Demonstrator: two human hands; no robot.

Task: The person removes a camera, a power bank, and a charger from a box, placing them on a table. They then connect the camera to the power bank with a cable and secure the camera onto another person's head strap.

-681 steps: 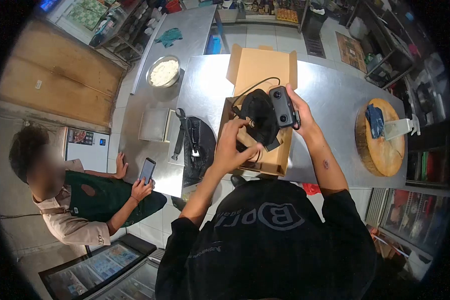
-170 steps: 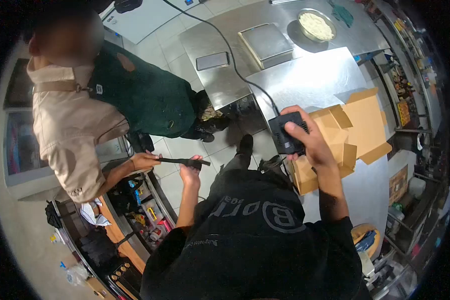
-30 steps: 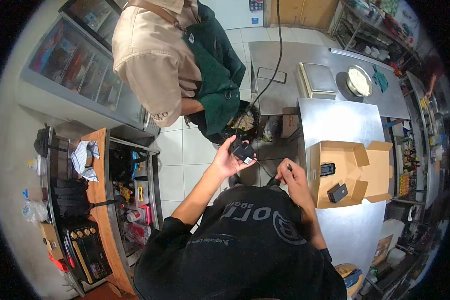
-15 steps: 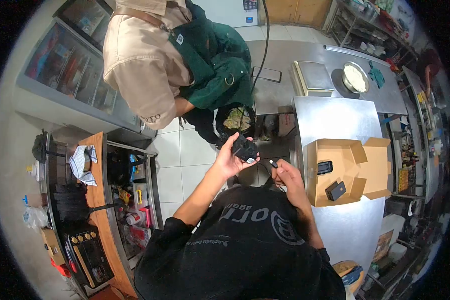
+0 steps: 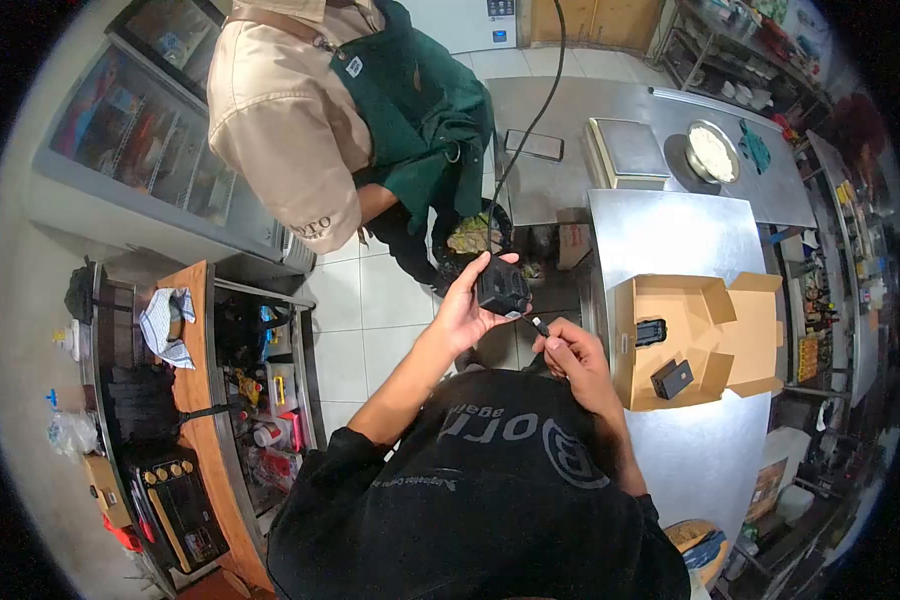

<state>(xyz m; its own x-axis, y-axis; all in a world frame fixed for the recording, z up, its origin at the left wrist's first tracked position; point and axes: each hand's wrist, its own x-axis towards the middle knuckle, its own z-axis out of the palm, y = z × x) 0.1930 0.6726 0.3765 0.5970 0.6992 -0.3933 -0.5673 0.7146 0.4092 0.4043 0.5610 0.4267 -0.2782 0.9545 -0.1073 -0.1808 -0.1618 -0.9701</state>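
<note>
My left hand (image 5: 466,312) is wrapped round a small black box-shaped device (image 5: 502,288), holding it at waist height. A black cable (image 5: 536,122) comes down from the top of the view to the device. Just to the right, my right hand (image 5: 576,360) pinches a black cable plug (image 5: 541,327) with a pale metal tip. The tip points up and left toward the device's lower edge, close beside it.
An opened cardboard box (image 5: 705,340) lies on the steel table (image 5: 670,230) at right, with two black items inside. A person in a green apron (image 5: 420,110) stands ahead, near a black bin (image 5: 445,262). Behind are a scale (image 5: 635,150) and a bowl (image 5: 712,150).
My left hand has turned the device and shifted it slightly right. My right hand has brought the plug a little closer to it. The person ahead has shifted slightly left.
</note>
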